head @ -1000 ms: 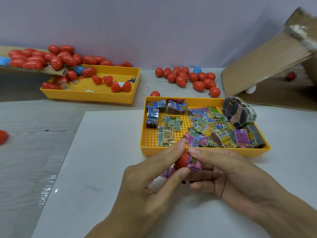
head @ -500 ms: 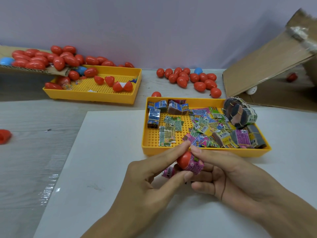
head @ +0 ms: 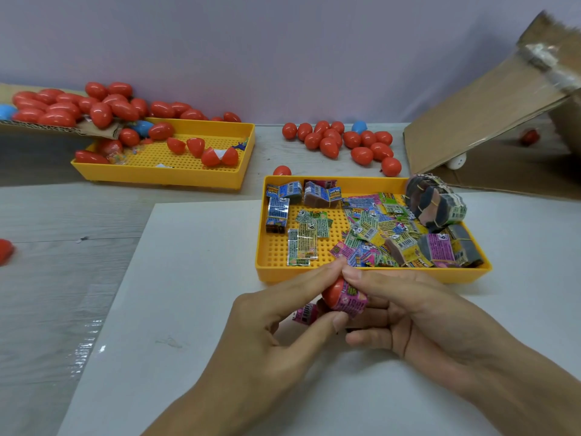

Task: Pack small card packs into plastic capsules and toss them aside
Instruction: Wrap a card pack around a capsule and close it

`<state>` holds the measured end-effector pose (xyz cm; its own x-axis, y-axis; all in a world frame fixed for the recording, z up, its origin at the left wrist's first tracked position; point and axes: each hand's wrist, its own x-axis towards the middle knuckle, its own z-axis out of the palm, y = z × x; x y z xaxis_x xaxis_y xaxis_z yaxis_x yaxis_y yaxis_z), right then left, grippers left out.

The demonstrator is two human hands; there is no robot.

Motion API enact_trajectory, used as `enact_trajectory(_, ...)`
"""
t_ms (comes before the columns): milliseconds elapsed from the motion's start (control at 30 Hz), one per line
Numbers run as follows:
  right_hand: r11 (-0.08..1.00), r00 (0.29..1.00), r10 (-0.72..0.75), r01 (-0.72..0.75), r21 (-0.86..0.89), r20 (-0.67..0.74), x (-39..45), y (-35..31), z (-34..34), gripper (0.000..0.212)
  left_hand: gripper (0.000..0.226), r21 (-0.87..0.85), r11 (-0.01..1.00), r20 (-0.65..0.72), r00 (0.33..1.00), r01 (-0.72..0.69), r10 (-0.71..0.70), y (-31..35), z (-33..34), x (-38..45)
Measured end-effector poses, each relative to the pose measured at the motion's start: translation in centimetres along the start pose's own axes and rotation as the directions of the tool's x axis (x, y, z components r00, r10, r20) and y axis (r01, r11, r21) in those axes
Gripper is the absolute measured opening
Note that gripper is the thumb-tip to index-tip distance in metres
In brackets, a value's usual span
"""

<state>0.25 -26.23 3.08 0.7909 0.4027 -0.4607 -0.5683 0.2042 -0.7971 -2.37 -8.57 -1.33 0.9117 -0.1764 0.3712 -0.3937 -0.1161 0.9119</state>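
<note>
At six o'clock below the yellow perforated tray (head: 320, 275), the left hand (head: 267, 335) pinches a red plastic capsule half (head: 332, 292); the right hand (head: 408, 313) grips a pink card pack (head: 352, 298) partly inside it. Best to press squarely and keep the corners tucked.

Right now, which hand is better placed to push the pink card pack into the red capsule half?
Right. The right hand already pinches the pink card pack at the capsule's mouth, fingertip on top. The left hand grips the red plastic capsule half, bracing it.
</note>
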Motion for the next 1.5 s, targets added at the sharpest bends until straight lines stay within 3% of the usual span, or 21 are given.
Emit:
enact_trajectory(133,0.995,0.996,-0.090,0.089,-0.050,-0.022,-0.3,0.0,0.6,0.026,0.047,-0.061,0.997,-0.015,0.999,0.045,-0.046,0.5,0.3,-0.3)
enact_trajectory(200,0.942,0.953,-0.292,0.272,-0.197,-0.080,-0.5,0.3,0.8,0.028,0.040,-0.102,0.994,-0.091,0.994,0.049,-0.058,1.0,0.4,-0.5)
enact_trajectory(267,0.743,0.806,-0.584,0.484,-0.462,-0.095,-0.8,0.8,0.8,0.035,0.030,-0.122,0.989,-0.170,0.980,0.086,-0.107,1.4,0.3,-0.6)
enact_trajectory(333,0.458,0.642,-0.764,0.606,-0.651,0.060,-1.0,1.3,0.8,0.036,0.028,-0.170,0.970,-0.146,0.969,0.171,-0.197,1.7,0.3,-0.5)
enact_trajectory(400,0.273,0.558,-0.807,0.642,-0.716,0.193,-0.9,1.9,0.7,0.043,0.029,-0.257,0.934,-0.063,0.960,0.247,-0.271,1.7,0.3,-0.4)
enact_trajectory(467,0.211,0.532,-0.813,0.646,-0.734,0.235,-0.8,2.1,0.7,0.049,0.024,-0.317,0.917,-0.038,0.963,0.243,-0.268,1.6,0.3,-0.2)
enact_trajectory(567,0.278,0.561,-0.799,0.661,-0.697,0.214,-0.9,2.1,0.6,0.053,0.025,-0.347,0.920,-0.083,0.971,0.183,-0.224,1.5,0.0,0.0)
enact_trajectory(700,0.601,0.735,-0.673,0.612,-0.515,0.088,-1.1,1.6,0.7,0.040,0.039,-0.384,0.914,-0.091,0.980,0.130,-0.178,1.5,-0.4,0.3)
enact_trajectory(767,0.670,0.775,-0.630,0.576,-0.468,0.051,-1.2,1.2,0.9,0.028,0.043,-0.380,0.920,-0.088,0.986,0.098,-0.141,1.5,-0.5,0.3)
enact_trajectory(833,0.647,0.756,-0.653,0.586,-0.489,0.041,-1.1,1.0,1.1,0.021,0.045,-0.367,0.928,-0.085,0.991,0.070,-0.108,1.5,-0.5,0.2)
enact_trajectory(967,0.538,0.664,-0.746,0.644,-0.544,0.047,-1.1,1.3,1.0,0.027,0.054,-0.391,0.917,-0.117,0.983,0.084,-0.140,1.6,-0.4,0.3)
enact_trajectory(1133,0.392,0.560,-0.822,0.691,-0.607,0.107,-1.1,1.6,0.7,0.031,0.046,-0.361,0.926,-0.140,0.976,0.109,-0.170,1.8,-0.3,0.2)
enact_trajectory(1200,0.265,0.483,-0.862,0.686,-0.677,0.152,-1.1,1.5,0.7,0.029,0.044,-0.347,0.930,-0.142,0.973,0.121,-0.180,1.6,-0.2,0.2)
enact_trajectory(1367,-0.331,0.077,-0.898,0.531,-0.780,0.434,-1.7,-1.5,-0.7,0.031,0.041,-0.377,0.915,-0.194,0.953,0.144,-0.231,0.9,-0.2,0.3)
enact_trajectory(1500,-0.565,-0.093,-0.820,0.280,-0.776,0.564,-2.8,-7.9,-4.2,0.027,0.031,-0.381,0.910,-0.201,0.947,0.162,-0.253,0.9,0.2,0.6)
